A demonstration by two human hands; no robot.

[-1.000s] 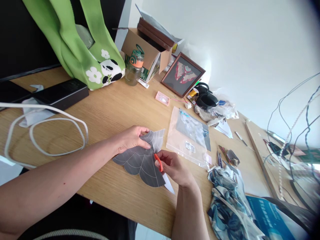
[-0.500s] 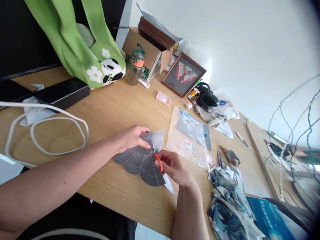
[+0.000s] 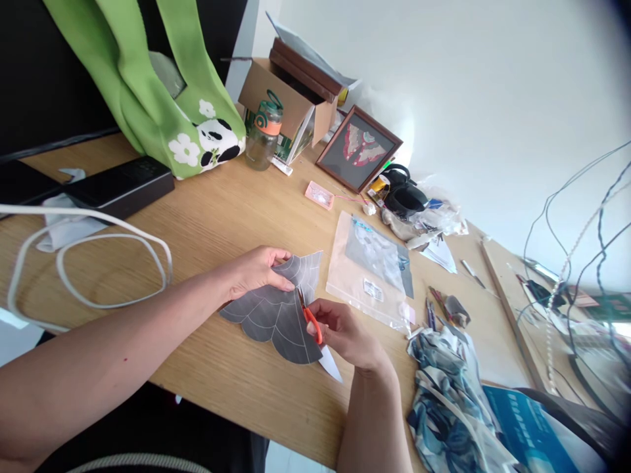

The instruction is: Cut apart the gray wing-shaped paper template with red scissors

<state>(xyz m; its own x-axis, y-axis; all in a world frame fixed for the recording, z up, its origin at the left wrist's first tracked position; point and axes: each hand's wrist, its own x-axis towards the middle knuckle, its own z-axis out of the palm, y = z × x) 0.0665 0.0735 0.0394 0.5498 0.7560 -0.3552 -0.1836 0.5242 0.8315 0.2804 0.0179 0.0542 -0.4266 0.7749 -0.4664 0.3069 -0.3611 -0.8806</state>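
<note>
A dark grey sheet [image 3: 276,317] with pale curved lines and a scalloped lower edge is held just over the wooden table. My left hand [image 3: 261,270] pinches its upper left part between thumb and fingers. In my right hand [image 3: 342,330] is a pair of small scissors [image 3: 312,322] with orange handles. Their blades lie at the sheet, pointing up and left toward my left thumb. A white pointed piece [image 3: 330,365] shows below the right hand, beside the sheet's lower right corner; whether it is joined to the sheet I cannot tell.
Beyond the hands lies a clear plastic bag [image 3: 345,279]. A pink tray [image 3: 319,195], a framed moth-like picture [image 3: 359,148] and a bottle [image 3: 263,138] stand farther back. A white cable [image 3: 116,238] loops at left; crumpled blue cloth [image 3: 444,394] lies at right.
The scissors have shifted slightly, and more of their blades shows above the sheet. My left hand keeps its pinch. The whole view has moved a little.
</note>
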